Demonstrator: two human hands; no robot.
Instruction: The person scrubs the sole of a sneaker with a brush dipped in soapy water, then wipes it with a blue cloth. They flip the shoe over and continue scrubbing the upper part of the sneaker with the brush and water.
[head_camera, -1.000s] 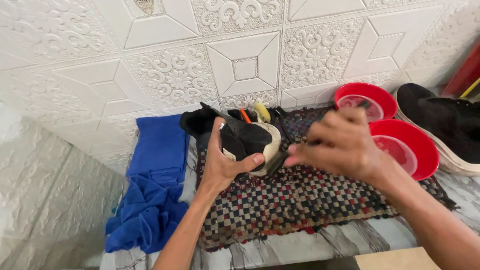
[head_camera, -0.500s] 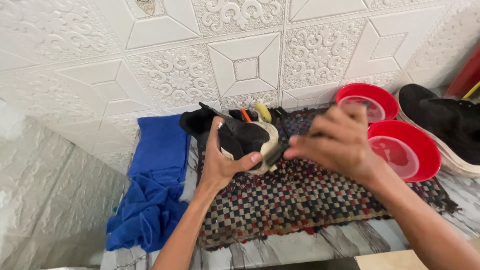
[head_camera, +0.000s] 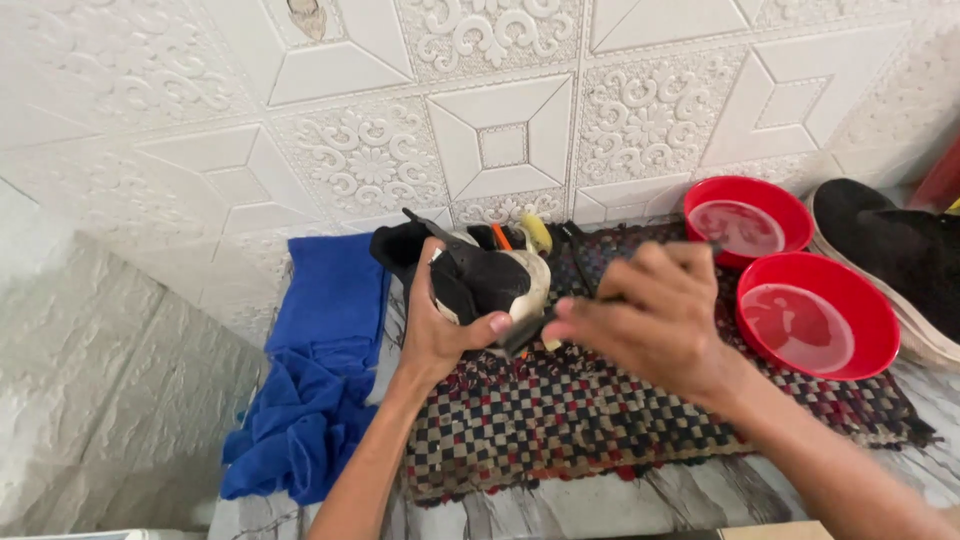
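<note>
On a checkered woven mat (head_camera: 620, 440), a black-and-white sneaker (head_camera: 487, 283) is gripped by the left hand (head_camera: 440, 325); a dark brush (head_camera: 528, 333) is clasped by the right hand (head_camera: 650, 320).

A black shoe (head_camera: 480, 280) with a cream-white sole is held up off the checked woven mat (head_camera: 600, 430), tilted on its side so the sole edge faces right and the black upper faces left. The left hand (head_camera: 440, 330) clasps it from below and behind, thumb across the lower edge of the sole. Just right of it, above the mat's middle, the right hand (head_camera: 650, 320) pinches a thin dark tool (head_camera: 530, 335), too blurred to identify, whose tip touches the sole's lower right edge
</note>
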